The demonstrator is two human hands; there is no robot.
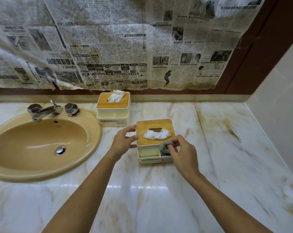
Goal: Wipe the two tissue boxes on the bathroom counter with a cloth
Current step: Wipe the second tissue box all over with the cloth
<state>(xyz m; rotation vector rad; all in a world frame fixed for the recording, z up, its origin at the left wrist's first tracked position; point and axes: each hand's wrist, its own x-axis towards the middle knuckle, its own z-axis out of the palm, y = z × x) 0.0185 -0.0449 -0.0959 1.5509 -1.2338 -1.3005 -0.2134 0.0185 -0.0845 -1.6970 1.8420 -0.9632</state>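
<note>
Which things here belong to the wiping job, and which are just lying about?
Job: near tissue box, gripped by the left hand; far tissue box; grey cloth, held by the right hand in the near box's front compartment.
Lying about: sink, tap, newspaper on the wall.

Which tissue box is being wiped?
The nearer tissue box: the left hand steadies it and the right hand holds the grey cloth in its front compartment. The far box is untouched.
</note>
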